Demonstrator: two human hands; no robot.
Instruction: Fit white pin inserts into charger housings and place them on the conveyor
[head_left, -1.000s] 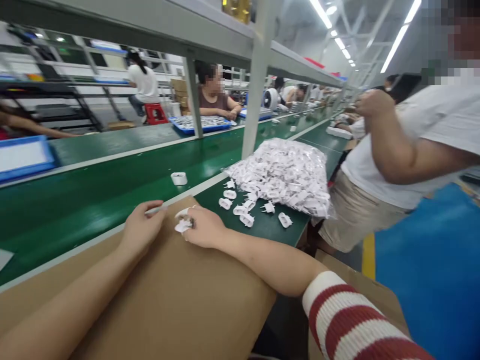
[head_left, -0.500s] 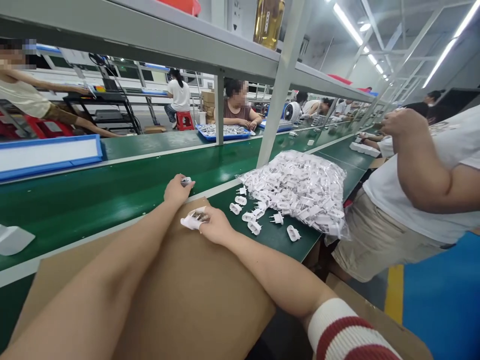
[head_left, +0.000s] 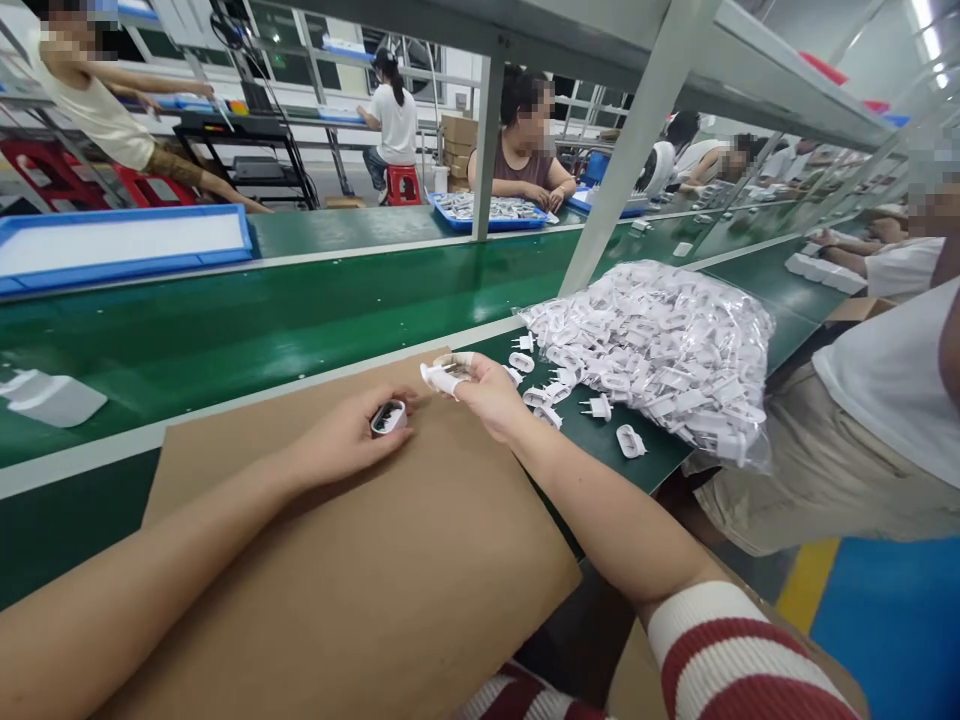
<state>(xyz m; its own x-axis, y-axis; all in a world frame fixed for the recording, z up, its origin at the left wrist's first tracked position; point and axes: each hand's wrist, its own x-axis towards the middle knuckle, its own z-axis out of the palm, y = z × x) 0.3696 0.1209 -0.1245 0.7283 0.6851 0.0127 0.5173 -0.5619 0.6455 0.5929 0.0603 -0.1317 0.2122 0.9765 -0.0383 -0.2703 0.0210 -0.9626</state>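
Over the brown cardboard sheet (head_left: 390, 540), my left hand (head_left: 349, 435) is closed round a hollow white charger housing (head_left: 389, 418). Its open oval end faces up and shows a dark inside. Just to the right and a little farther off, my right hand (head_left: 491, 398) grips white plug pieces (head_left: 441, 379) with metal pins; I cannot tell how many. The two hands are apart. Beyond the right hand, several loose plug pieces (head_left: 598, 407) lie on the green bench beside a clear plastic bag (head_left: 660, 350) heaped with more of them.
A green conveyor belt (head_left: 300, 310) runs past the bench, with a white charger (head_left: 56, 397) on it at the left. A slanted metal post (head_left: 637, 150) rises behind the bag. Close on the right stands a co-worker (head_left: 892, 370). A blue tray (head_left: 244, 235) lies across the belt.
My left hand has come back from the belt's edge over the cardboard with the charger housing. My right hand still grips plug pieces. The camera view has turned and tilted down.
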